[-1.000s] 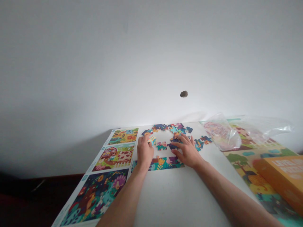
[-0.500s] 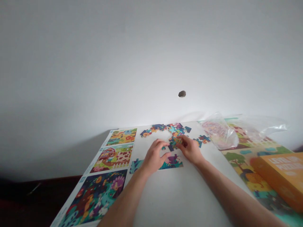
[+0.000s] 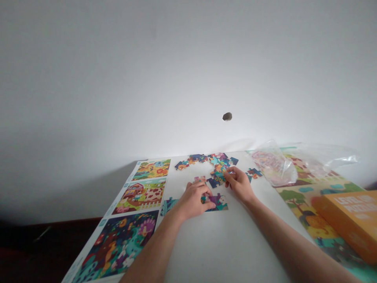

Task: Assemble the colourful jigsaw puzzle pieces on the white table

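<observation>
The worktop's (image 3: 220, 243) far edge runs along the wall (image 3: 188, 78); a sheet (image 3: 163, 212) lines the left side, a poster (image 3: 297, 200) the right, with a bag (image 3: 273, 165) and box (image 3: 350, 220) on it. Bare room lies between the forearms, nearest the person.

Since the earlier frame, the left hand (image 3: 196, 199) has shifted nearer, onto the strip (image 3: 221, 202) of joined pieces, uncovering a pink piece (image 3: 200, 179) just beyond its fingers; the right hand (image 3: 238, 182) has barely moved.

The left hand lies palm down, fingers bent, thumb apart; whether its grip holds anything, I cannot tell. The right's grip is narrow at the pile (image 3: 217, 171), its hold unclear.
</observation>
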Motion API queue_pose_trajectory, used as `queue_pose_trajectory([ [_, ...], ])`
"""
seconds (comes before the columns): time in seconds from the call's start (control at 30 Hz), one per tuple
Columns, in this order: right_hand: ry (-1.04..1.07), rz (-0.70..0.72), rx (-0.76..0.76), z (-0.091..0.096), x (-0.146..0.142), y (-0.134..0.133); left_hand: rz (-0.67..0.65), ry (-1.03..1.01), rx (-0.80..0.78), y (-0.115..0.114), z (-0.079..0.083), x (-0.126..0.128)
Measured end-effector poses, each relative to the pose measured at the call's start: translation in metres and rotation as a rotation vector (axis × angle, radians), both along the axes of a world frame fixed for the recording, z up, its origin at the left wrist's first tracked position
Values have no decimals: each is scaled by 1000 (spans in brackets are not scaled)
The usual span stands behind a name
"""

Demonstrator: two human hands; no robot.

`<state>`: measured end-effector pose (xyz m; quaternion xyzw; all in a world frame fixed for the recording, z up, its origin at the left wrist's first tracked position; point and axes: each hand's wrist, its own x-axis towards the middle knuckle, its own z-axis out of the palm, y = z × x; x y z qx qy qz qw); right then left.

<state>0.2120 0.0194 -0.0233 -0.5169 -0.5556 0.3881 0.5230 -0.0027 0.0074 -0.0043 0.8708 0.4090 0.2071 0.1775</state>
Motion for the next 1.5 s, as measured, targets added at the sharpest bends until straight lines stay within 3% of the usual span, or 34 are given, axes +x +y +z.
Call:
queue_pose_trajectory([
  [0.13,6,8,22,-4,2,3,-14,16,-33,-1,4,-1],
  [0.47,-253,173,87,-1,9,-3,-21,46,11,-2,1,-3],
  [0.97,-103,372,11,10,2,-9,3,-153,23,-3,-1,5],
  [1.07,-91,379,1,11,2,-10,-20,-158,17,-5,2,6],
  [1.23,-249,317,55,13,7,-9,-78,-116,10,-8,5,7],
  [1.4,-247,245,97,10,2,-8,-14,-151,18,-5,-1,8],
  [1.5,-163,281,73,8,-5,-9,69,-171,47,-2,-5,9],
])
